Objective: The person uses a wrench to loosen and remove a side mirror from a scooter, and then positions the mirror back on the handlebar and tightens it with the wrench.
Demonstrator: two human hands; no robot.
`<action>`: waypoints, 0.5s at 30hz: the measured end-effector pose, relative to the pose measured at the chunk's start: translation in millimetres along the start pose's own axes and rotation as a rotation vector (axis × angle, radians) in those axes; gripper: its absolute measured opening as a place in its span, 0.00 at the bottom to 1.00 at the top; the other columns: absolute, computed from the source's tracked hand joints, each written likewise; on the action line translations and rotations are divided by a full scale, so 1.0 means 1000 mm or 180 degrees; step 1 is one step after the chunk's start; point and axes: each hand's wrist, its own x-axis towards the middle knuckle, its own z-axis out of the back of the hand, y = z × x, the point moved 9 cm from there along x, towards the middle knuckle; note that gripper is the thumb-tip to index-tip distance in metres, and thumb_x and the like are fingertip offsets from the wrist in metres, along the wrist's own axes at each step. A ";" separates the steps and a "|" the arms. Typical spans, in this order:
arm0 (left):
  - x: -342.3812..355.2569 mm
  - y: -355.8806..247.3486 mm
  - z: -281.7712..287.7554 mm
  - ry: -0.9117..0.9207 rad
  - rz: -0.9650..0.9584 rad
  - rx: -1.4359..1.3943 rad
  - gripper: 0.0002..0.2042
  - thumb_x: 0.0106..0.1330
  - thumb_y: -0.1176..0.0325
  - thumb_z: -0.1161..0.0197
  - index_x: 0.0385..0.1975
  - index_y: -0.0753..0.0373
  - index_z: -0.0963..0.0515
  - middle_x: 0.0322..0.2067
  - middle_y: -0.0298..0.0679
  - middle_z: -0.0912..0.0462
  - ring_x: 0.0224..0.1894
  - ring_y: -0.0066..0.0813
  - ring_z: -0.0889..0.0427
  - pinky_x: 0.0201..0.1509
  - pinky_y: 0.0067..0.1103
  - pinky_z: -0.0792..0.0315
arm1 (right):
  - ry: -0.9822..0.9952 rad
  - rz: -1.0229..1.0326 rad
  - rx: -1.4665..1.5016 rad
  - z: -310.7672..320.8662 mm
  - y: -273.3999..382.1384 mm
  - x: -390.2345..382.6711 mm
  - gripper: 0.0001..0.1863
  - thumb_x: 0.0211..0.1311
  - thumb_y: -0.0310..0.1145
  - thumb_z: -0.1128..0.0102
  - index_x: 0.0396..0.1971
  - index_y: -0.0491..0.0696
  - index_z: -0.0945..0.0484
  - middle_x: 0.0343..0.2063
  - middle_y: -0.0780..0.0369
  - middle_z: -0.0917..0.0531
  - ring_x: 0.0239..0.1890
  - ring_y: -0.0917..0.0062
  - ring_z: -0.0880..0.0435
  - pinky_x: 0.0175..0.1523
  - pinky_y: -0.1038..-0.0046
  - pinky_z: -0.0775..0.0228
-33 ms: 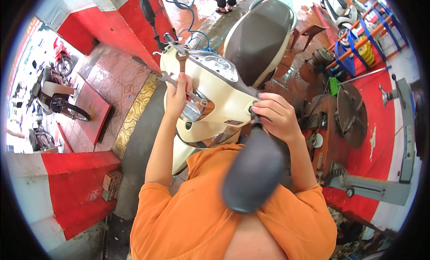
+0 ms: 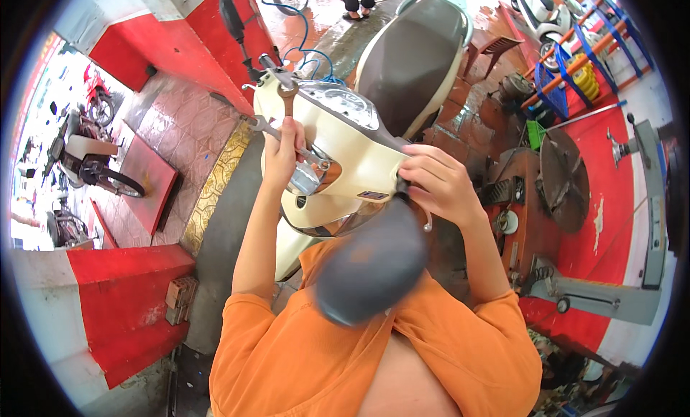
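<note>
My left hand is closed round two wrenches, one brownish wrench pointing away from me and one silver wrench slanting across the palm. It is above the front of a cream scooter. At the scooter's handlebar end, my right hand has its fingers wrapped round the stem base of a black rear-view mirror. The mirror head hangs over my orange shirt and is blurred. My fingers partly hide the stem. On the handlebar's far left side stands another mirror, upright.
Beyond the handlebar lies the scooter's dark seat. A red and white wall is at the left, with parked motorbikes outside. To the right are a round metal plate, a blue and orange rack and a plastic chair.
The black mirror head has swung leftward over my shirt, and my right hand has turned slightly with its stem. A brake lever end now shows beside it. My left hand keeps the wrenches.
</note>
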 end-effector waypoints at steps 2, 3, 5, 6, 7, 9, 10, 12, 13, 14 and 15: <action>-0.003 0.012 0.003 -0.0150 0.0093 -0.0325 0.26 0.77 0.49 0.58 0.17 0.59 0.34 0.14 0.31 0.33 0.16 0.17 0.32 0.20 0.16 0.39 | 0.0666 -0.0402 -0.0188 -0.023 -0.005 0.025 0.16 0.42 0.29 0.31 0.36 0.46 0.20 0.42 0.62 0.18 0.42 0.67 0.17 0.46 0.69 0.23; -0.002 0.095 0.027 -0.0213 0.0186 -0.2246 0.20 0.76 0.56 0.53 0.23 0.61 0.30 0.20 0.36 0.26 0.22 0.22 0.26 0.26 0.18 0.32 | 0.1323 -0.0639 -0.0272 -0.048 -0.005 0.040 0.16 0.44 0.31 0.32 0.37 0.46 0.21 0.43 0.61 0.18 0.42 0.67 0.17 0.46 0.69 0.24; -0.003 0.076 0.049 -0.0919 -0.0524 -0.0379 0.18 0.76 0.58 0.54 0.25 0.62 0.30 0.22 0.36 0.26 0.23 0.22 0.26 0.26 0.19 0.32 | 0.1340 -0.0287 0.0363 -0.059 -0.018 0.059 0.15 0.53 0.35 0.34 0.40 0.45 0.22 0.45 0.58 0.19 0.42 0.66 0.18 0.42 0.69 0.25; 0.000 0.051 0.028 -0.0743 -0.0138 -0.0330 0.20 0.77 0.57 0.55 0.24 0.62 0.30 0.20 0.35 0.27 0.20 0.21 0.28 0.24 0.18 0.34 | 0.0857 -0.0370 0.1247 -0.065 -0.033 0.050 0.13 0.61 0.35 0.38 0.42 0.45 0.22 0.38 0.60 0.18 0.35 0.71 0.17 0.39 0.69 0.27; 0.002 0.028 0.014 -0.0529 0.0063 -0.0263 0.21 0.77 0.56 0.57 0.23 0.62 0.31 0.18 0.34 0.29 0.18 0.19 0.29 0.22 0.17 0.35 | 0.1177 -0.1091 0.2869 -0.087 -0.047 0.035 0.12 0.66 0.37 0.42 0.43 0.46 0.21 0.26 0.63 0.21 0.26 0.79 0.19 0.33 0.72 0.29; 0.003 0.002 0.004 -0.0044 -0.0099 -0.0348 0.25 0.78 0.52 0.60 0.18 0.61 0.34 0.13 0.30 0.34 0.13 0.17 0.35 0.17 0.15 0.41 | 0.0857 -0.2176 0.2977 -0.087 -0.060 0.024 0.16 0.71 0.43 0.46 0.41 0.44 0.21 0.17 0.67 0.25 0.20 0.85 0.24 0.28 0.78 0.31; -0.002 -0.006 0.002 -0.0119 -0.0096 -0.0226 0.27 0.78 0.49 0.61 0.15 0.59 0.39 0.13 0.30 0.37 0.13 0.15 0.37 0.17 0.15 0.45 | 0.0310 -0.2556 0.2715 -0.079 -0.068 0.017 0.17 0.72 0.45 0.47 0.41 0.45 0.20 0.14 0.69 0.28 0.15 0.86 0.27 0.24 0.80 0.35; -0.004 -0.005 -0.001 -0.0148 -0.0075 -0.0192 0.27 0.78 0.49 0.60 0.15 0.59 0.38 0.13 0.30 0.37 0.13 0.15 0.37 0.17 0.15 0.44 | -0.1118 -0.3120 0.2506 -0.065 -0.089 -0.008 0.17 0.73 0.44 0.48 0.37 0.45 0.21 0.13 0.70 0.30 0.14 0.86 0.31 0.25 0.79 0.33; -0.004 -0.005 -0.003 -0.0114 -0.0053 -0.0164 0.27 0.77 0.49 0.60 0.15 0.59 0.38 0.13 0.30 0.36 0.13 0.16 0.37 0.17 0.15 0.44 | -0.1962 -0.3174 0.2495 -0.055 -0.092 -0.023 0.16 0.72 0.43 0.47 0.37 0.43 0.22 0.12 0.70 0.31 0.13 0.86 0.33 0.26 0.79 0.32; -0.006 -0.007 -0.005 -0.0056 -0.0033 -0.0138 0.28 0.77 0.48 0.60 0.15 0.59 0.37 0.13 0.30 0.36 0.14 0.15 0.37 0.18 0.15 0.44 | -0.2478 -0.3078 0.2645 -0.052 -0.091 -0.035 0.14 0.72 0.41 0.47 0.37 0.43 0.23 0.13 0.70 0.31 0.15 0.86 0.32 0.27 0.79 0.33; -0.010 -0.005 -0.008 -0.0059 -0.0022 -0.0145 0.28 0.77 0.48 0.60 0.15 0.59 0.37 0.13 0.30 0.36 0.14 0.15 0.37 0.18 0.15 0.44 | -0.2999 -0.2966 0.2779 -0.048 -0.089 -0.050 0.13 0.72 0.39 0.47 0.37 0.44 0.24 0.14 0.70 0.32 0.16 0.86 0.32 0.28 0.79 0.33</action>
